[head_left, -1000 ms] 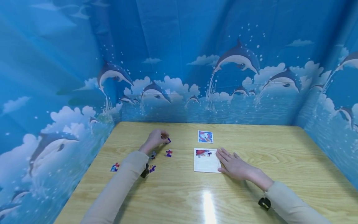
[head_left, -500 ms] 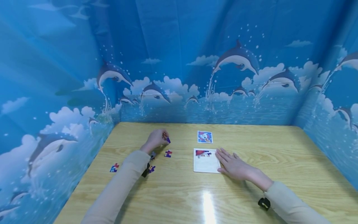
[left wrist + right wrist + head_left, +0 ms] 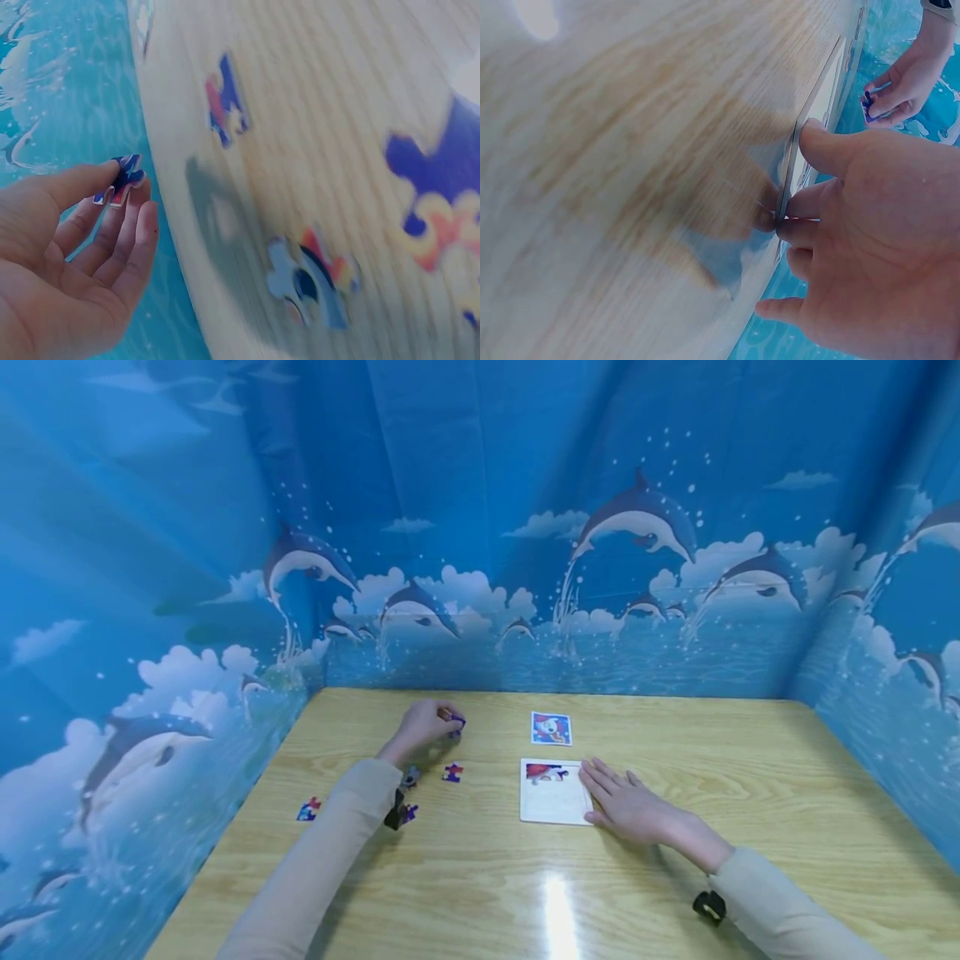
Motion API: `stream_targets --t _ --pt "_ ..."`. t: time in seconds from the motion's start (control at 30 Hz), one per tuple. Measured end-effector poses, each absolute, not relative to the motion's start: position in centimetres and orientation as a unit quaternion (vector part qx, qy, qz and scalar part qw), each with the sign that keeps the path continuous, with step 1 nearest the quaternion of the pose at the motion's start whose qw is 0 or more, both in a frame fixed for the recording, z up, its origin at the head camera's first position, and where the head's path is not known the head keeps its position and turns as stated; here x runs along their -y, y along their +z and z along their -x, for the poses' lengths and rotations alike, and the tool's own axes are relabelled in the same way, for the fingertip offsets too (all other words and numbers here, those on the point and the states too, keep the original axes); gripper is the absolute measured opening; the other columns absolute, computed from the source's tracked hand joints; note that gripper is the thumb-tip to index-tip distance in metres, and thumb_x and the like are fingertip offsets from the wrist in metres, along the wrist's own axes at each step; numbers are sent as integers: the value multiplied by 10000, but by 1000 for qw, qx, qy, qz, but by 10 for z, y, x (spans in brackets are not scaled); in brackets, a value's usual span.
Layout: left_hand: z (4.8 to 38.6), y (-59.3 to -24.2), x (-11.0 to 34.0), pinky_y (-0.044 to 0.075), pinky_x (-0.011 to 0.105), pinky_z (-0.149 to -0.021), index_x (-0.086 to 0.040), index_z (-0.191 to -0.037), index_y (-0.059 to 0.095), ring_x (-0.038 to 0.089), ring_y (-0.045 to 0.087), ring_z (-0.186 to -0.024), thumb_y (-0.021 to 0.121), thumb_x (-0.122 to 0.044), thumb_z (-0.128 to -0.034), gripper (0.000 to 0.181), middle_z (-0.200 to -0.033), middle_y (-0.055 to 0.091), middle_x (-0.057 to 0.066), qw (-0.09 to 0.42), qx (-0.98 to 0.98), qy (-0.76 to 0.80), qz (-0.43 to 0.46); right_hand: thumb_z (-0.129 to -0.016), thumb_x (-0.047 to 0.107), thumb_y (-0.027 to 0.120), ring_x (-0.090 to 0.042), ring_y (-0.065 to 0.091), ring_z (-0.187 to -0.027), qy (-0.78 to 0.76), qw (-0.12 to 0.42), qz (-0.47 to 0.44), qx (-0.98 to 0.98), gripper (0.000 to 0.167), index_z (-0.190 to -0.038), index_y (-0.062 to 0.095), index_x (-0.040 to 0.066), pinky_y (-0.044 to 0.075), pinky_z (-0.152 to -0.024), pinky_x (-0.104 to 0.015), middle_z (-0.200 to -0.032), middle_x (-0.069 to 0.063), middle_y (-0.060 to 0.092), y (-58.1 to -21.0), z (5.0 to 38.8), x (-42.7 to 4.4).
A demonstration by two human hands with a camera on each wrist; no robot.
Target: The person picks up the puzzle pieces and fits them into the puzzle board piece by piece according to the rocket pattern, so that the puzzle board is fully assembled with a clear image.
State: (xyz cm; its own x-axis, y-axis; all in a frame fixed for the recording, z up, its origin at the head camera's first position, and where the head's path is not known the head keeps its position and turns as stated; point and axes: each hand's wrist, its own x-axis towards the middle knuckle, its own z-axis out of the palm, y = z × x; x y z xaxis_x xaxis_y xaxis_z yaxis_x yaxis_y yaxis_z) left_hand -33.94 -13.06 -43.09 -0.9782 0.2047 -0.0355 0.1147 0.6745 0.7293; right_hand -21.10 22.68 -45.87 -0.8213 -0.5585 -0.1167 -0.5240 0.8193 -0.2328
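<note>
Between thumb and fingertips my left hand (image 3: 423, 724) pinches a purple puzzle piece (image 3: 124, 180), held above the table at the back left. My right hand (image 3: 628, 803) lies with straight fingers on the right edge of a white puzzle tray (image 3: 555, 806). A red, white and purple section of picture (image 3: 545, 771) fills the tray's upper left part. Near my left forearm lie a red and purple piece (image 3: 452, 772), a grey-blue piece (image 3: 307, 281) and a purple and yellow piece (image 3: 442, 187). The last is partly hidden by the wrist camera in the head view.
Behind the tray lies a small square picture card (image 3: 551, 727). A red and blue piece (image 3: 308, 809) sits near the table's left side. Blue dolphin-print curtains (image 3: 480, 527) stand along the back and sides of the wooden table (image 3: 465, 877).
The left hand has lifted the purple piece a little and turned it, shifting slightly to the right. My right hand stays on the tray.
</note>
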Motion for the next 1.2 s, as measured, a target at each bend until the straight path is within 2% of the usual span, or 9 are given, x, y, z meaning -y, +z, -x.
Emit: stream_targets --t 0.17,0.3,0.4,0.53,0.7,1.0,1.2 --pt "340 -426 123 585 373 -849 -116 -1104 760 215 704 -920 721 -238 -957 195 -1045 744 51 67 -900 417 -106 -1075 378 469 -457 143 -1513 -97 94 289 -948 689 -1563 247 -56 169 -1141 -741 -1643 -258 180 -456 210 -226" --pt "339 -425 110 612 368 -804 -78 -1116 759 213 728 -846 710 -217 -966 210 -1025 754 85 83 -883 449 -110 -1082 418 435 -456 130 -1516 -105 97 294 -945 705 -1568 234 -52 157 -1135 -750 -1643 -264 172 -453 209 -227" --pt "339 -426 99 614 349 -794 -93 -1106 765 171 716 -819 711 -215 -965 194 -996 755 65 96 -880 452 -112 -1082 411 438 -455 131 -1516 -108 95 296 -944 699 -1569 237 -49 160 -1134 -751 -1644 -261 175 -454 209 -227" --pt "339 -428 85 612 344 -801 -108 -1085 770 182 721 -836 715 -210 -962 168 -968 750 40 117 -871 464 -111 -1079 394 452 -446 128 -1519 -106 96 293 -945 694 -1570 233 -45 161 -1145 -737 -1648 -251 169 -454 209 -226" --pt "336 -427 68 609 393 -825 -107 -1072 770 227 720 -867 706 -199 -970 151 -936 743 44 132 -858 482 -119 -1081 388 451 -461 133 -1513 -107 99 292 -945 694 -1564 235 -60 157 -1136 -749 -1638 -274 176 -450 207 -226" --pt "328 -431 38 609 365 -811 -145 -1043 788 196 700 -903 731 -240 -952 143 -980 742 5 140 -854 481 -139 -1076 345 476 -502 158 -1491 -119 106 292 -943 673 -1544 262 -90 151 -1120 -768 -1620 -307 189 -444 206 -223" --pt "323 -436 19 610 334 -796 -150 -1010 801 154 695 -863 764 -227 -922 123 -953 749 -17 144 -849 488 -141 -1077 360 465 -453 129 -1517 -95 111 279 -949 684 -1569 227 -52 160 -1148 -733 -1647 -255 163 -447 208 -223"
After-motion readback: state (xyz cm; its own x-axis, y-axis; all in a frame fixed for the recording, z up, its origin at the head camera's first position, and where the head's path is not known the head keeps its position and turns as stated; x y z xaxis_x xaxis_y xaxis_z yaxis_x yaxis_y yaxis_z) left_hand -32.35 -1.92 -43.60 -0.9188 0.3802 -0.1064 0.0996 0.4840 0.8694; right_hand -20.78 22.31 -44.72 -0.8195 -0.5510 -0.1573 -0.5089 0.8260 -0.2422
